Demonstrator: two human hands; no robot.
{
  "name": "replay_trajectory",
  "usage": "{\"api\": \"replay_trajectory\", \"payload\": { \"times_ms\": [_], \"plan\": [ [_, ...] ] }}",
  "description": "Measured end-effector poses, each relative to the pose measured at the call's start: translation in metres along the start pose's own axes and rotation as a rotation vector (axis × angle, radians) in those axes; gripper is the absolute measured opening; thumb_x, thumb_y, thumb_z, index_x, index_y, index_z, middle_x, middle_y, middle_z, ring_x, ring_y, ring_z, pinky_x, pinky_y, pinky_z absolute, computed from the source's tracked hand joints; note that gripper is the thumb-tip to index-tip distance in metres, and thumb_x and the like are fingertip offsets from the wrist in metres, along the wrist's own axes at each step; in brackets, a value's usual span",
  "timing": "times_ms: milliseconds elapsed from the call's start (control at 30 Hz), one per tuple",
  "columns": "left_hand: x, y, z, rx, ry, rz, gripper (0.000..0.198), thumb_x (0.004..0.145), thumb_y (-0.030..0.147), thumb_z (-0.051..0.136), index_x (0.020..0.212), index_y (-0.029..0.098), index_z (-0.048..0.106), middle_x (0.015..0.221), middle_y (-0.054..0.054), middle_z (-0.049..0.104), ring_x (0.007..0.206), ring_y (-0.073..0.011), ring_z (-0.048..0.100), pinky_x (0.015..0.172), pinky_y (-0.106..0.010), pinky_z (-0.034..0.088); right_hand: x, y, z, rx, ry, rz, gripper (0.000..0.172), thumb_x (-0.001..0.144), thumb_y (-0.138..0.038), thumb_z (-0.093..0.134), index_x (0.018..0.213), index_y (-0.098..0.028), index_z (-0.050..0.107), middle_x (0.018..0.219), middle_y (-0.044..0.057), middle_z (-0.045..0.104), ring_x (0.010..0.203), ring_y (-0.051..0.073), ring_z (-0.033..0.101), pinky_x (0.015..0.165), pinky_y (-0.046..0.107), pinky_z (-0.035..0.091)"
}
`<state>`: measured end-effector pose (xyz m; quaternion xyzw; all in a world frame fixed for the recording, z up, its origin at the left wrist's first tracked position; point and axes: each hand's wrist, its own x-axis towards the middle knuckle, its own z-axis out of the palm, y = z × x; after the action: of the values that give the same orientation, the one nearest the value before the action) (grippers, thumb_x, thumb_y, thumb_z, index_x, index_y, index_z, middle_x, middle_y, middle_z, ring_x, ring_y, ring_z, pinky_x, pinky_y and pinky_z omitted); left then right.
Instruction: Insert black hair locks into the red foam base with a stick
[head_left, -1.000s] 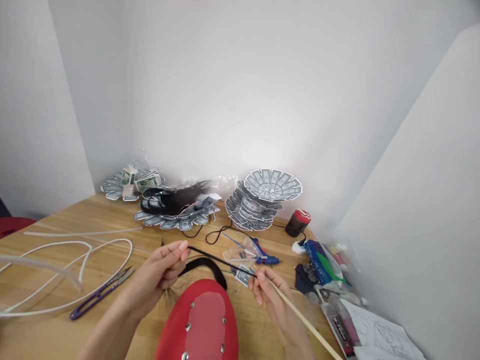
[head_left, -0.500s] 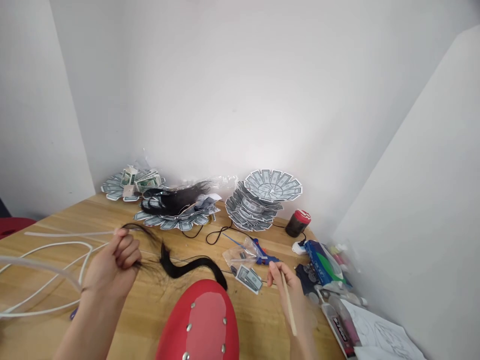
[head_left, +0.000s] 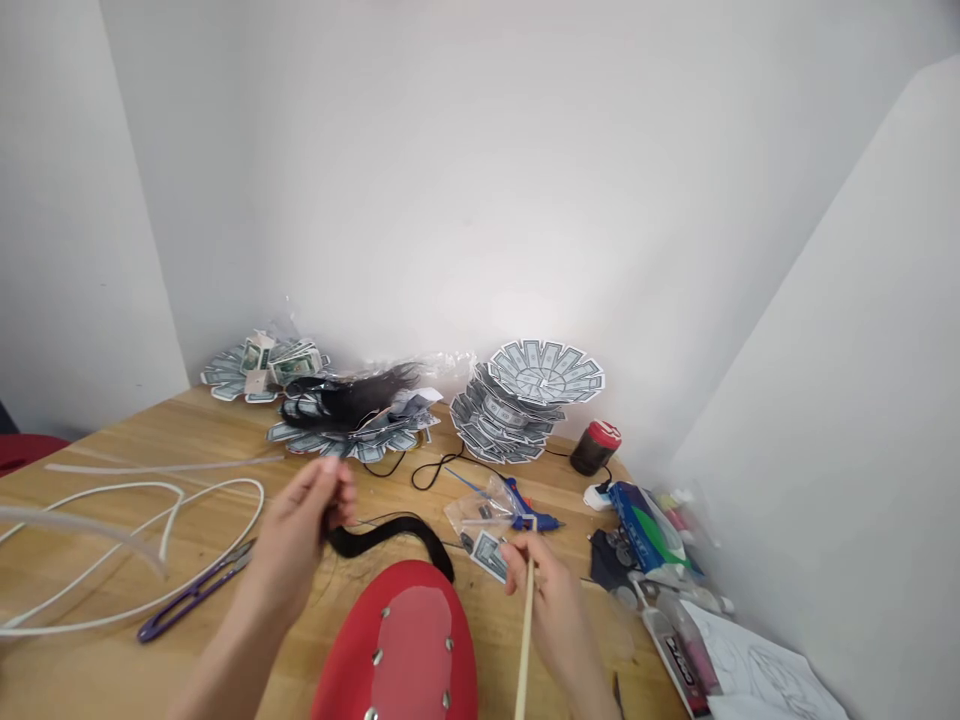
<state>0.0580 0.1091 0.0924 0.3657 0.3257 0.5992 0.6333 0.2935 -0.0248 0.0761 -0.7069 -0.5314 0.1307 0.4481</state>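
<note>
My left hand [head_left: 304, 520] is closed in a pinch at the left end of a lock of black hair [head_left: 390, 530], its fingertips around dark hair. How much hair is in the fingers is partly hidden. The lock curves across the wooden table toward a red rounded object [head_left: 341, 660] with a pink strip and metal studs, directly in front of me. My right hand [head_left: 546, 590] grips a thin pale stick [head_left: 525, 640] that points down toward me. Just beyond that hand lie a printed banknote card [head_left: 489, 556] and a blue glue gun [head_left: 536, 522].
Purple-handled cutters [head_left: 191, 597] lie among white tubing [head_left: 251, 490] on the left. Along the wall stand a stack of banknote-print rosettes [head_left: 546, 372] and a black hair bundle [head_left: 360, 398]. A red-lidded jar [head_left: 596, 447], a blue package [head_left: 645, 530] and drawn paper [head_left: 772, 660] are right.
My left hand has moved right to the end of the hair lock, uncovering the cutters. My right hand has shifted left with the stick, which now points more straight down.
</note>
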Motion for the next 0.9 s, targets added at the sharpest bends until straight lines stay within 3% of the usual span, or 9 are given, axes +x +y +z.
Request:
{"api": "replay_trajectory", "payload": {
  "times_ms": [100, 167, 267, 367, 433, 567, 700, 800, 900],
  "plan": [
    [-0.021, -0.023, 0.031, 0.156, -0.234, -0.055, 0.041, 0.078, 0.052, 0.081, 0.068, 0.016, 0.066, 0.074, -0.002, 0.070, 0.076, -0.0190, 0.067, 0.073, -0.030, 0.055, -0.010, -0.022, 0.013, 0.007, -0.024, -0.078, 0.042, 0.096, -0.051, 0.049, 0.065, -0.024, 0.056, 0.066, 0.000, 0.060, 0.067, 0.021, 0.059, 0.065, 0.029, 0.041],
    [-0.036, -0.036, 0.047, 0.230, -0.355, -0.074, 0.047, 0.074, 0.061, 0.079, 0.065, 0.017, 0.066, 0.072, -0.003, 0.070, 0.078, -0.0212, 0.066, 0.078, -0.031, 0.053, -0.016, -0.029, 0.018, 0.008, -0.014, -0.105, 0.041, 0.097, -0.051, 0.048, 0.067, -0.024, 0.058, 0.068, 0.001, 0.059, 0.069, 0.022, 0.059, 0.067, 0.030, 0.042],
    [-0.050, -0.049, 0.061, 0.296, -0.512, -0.122, 0.053, 0.079, 0.071, 0.065, 0.066, 0.020, 0.058, 0.062, 0.000, 0.062, 0.063, -0.0193, 0.061, 0.064, -0.029, 0.050, -0.018, -0.031, 0.018, 0.004, 0.029, -0.099, 0.042, 0.099, -0.052, 0.046, 0.074, -0.024, 0.062, 0.070, 0.002, 0.060, 0.070, 0.022, 0.060, 0.066, 0.030, 0.042],
    [-0.054, -0.051, 0.063, 0.381, -0.615, -0.160, 0.052, 0.085, 0.071, 0.053, 0.069, 0.022, 0.053, 0.049, 0.007, 0.046, 0.043, -0.0135, 0.043, 0.047, -0.025, 0.037, -0.015, -0.028, 0.014, -0.004, 0.078, -0.068, 0.045, 0.099, -0.055, 0.044, 0.072, -0.023, 0.060, 0.066, 0.002, 0.059, 0.068, 0.022, 0.060, 0.063, 0.030, 0.042],
    [-0.051, -0.048, 0.059, 0.454, -0.642, -0.141, 0.049, 0.086, 0.067, 0.053, 0.068, 0.021, 0.054, 0.050, 0.008, 0.040, 0.045, -0.0127, 0.037, 0.049, -0.025, 0.033, -0.013, -0.026, 0.009, -0.005, 0.082, -0.055, 0.046, 0.099, -0.056, 0.044, 0.069, -0.024, 0.057, 0.061, 0.000, 0.056, 0.064, 0.021, 0.059, 0.061, 0.029, 0.041],
    [-0.044, -0.039, 0.051, 0.585, -0.680, -0.074, 0.045, 0.087, 0.057, 0.051, 0.063, 0.020, 0.054, 0.062, 0.004, 0.046, 0.062, -0.0166, 0.044, 0.062, -0.028, 0.034, -0.010, -0.023, 0.002, -0.001, 0.045, -0.052, 0.043, 0.098, -0.052, 0.047, 0.068, -0.024, 0.057, 0.057, -0.003, 0.055, 0.057, 0.018, 0.058, 0.057, 0.027, 0.041],
    [-0.040, -0.036, 0.045, 0.707, -0.672, -0.015, 0.041, 0.091, 0.052, 0.045, 0.065, 0.021, 0.051, 0.064, 0.003, 0.047, 0.066, -0.0190, 0.045, 0.065, -0.030, 0.032, -0.010, -0.020, -0.006, -0.012, 0.024, -0.053, 0.036, 0.098, -0.047, 0.051, 0.073, -0.023, 0.061, 0.062, -0.001, 0.062, 0.058, 0.019, 0.062, 0.058, 0.028, 0.047],
    [-0.039, -0.038, 0.041, 0.786, -0.657, 0.024, 0.041, 0.094, 0.050, 0.042, 0.067, 0.021, 0.051, 0.066, 0.002, 0.050, 0.067, -0.0204, 0.048, 0.066, -0.030, 0.032, -0.014, -0.021, -0.009, -0.038, 0.094, -0.067, 0.030, 0.100, -0.044, 0.050, 0.099, -0.022, 0.070, 0.094, 0.008, 0.072, 0.089, 0.026, 0.069, 0.079, 0.037, 0.054],
    [-0.040, -0.038, 0.040, 0.829, -0.671, 0.045, 0.040, 0.095, 0.050, 0.041, 0.068, 0.021, 0.051, 0.067, 0.000, 0.054, 0.069, -0.0218, 0.052, 0.067, -0.031, 0.034, -0.019, -0.026, -0.004, -0.058, 0.042, -0.175, 0.031, 0.100, -0.038, 0.052, 0.125, -0.028, 0.067, 0.123, 0.010, 0.069, 0.120, 0.030, 0.060, 0.100, 0.046, 0.049]
  ]
}}
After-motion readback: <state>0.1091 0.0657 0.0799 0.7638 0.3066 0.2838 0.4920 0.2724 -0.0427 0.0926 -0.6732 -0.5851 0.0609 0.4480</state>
